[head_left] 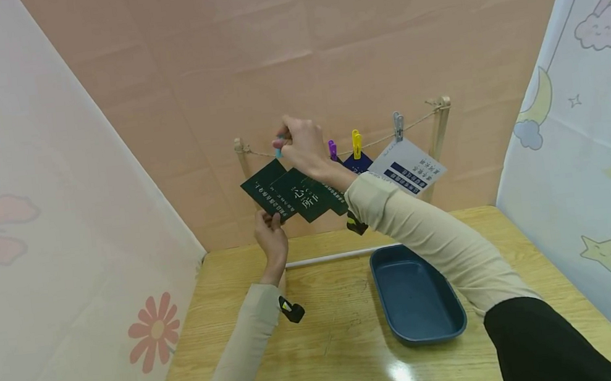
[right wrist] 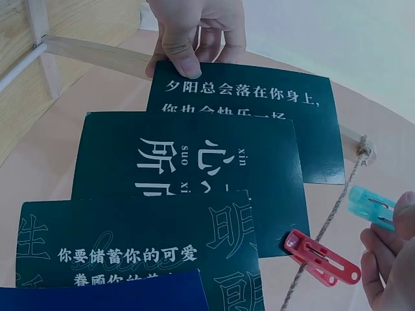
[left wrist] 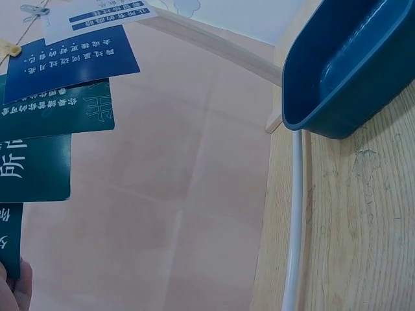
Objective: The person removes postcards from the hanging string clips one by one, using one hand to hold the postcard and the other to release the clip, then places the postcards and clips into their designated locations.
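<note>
Green card [right wrist: 259, 94], one, edge pinched in left grip [head_left: 272, 237]; clothespin [right wrist: 371, 207], turquoise, held in right grip [head_left: 305, 147] near string [right wrist: 328, 223].

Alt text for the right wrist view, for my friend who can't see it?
A left hand pinches a dark green card while the right hand holds a turquoise clip near a rope. Two more green cards overlap below; a red clip sits on the rope.
</note>
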`<state>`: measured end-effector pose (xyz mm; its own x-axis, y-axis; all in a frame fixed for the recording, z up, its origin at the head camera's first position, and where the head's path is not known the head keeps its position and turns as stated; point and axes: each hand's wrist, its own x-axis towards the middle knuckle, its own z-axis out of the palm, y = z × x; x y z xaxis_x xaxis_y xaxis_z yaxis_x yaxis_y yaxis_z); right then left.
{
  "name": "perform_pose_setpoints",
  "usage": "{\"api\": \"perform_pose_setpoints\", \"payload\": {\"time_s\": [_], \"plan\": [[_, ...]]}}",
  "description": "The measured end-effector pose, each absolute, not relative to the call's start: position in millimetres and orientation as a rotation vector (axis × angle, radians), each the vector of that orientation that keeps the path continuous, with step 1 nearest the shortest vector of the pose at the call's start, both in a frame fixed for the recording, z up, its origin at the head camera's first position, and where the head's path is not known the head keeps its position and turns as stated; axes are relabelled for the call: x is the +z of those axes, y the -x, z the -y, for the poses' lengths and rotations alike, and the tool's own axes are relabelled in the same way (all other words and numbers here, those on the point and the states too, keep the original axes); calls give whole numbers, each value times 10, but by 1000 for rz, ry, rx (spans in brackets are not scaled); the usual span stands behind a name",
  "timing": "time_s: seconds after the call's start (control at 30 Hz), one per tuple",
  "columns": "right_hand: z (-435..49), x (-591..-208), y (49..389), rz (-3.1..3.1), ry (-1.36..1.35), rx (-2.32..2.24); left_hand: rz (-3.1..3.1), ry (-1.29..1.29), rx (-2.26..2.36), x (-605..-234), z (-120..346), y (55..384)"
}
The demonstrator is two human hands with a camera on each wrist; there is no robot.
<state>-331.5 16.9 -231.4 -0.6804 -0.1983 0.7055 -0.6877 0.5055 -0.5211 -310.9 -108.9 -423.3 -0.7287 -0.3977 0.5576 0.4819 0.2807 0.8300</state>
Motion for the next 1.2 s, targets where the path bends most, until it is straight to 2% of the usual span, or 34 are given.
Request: {"api": "perform_pose_setpoints", "payload": {"time_s": [1.2], "plan": [[-228, -2366, 3251, 2192, -720, 1103, 1839, 43, -1572, -4268, 1130, 3066]]}}
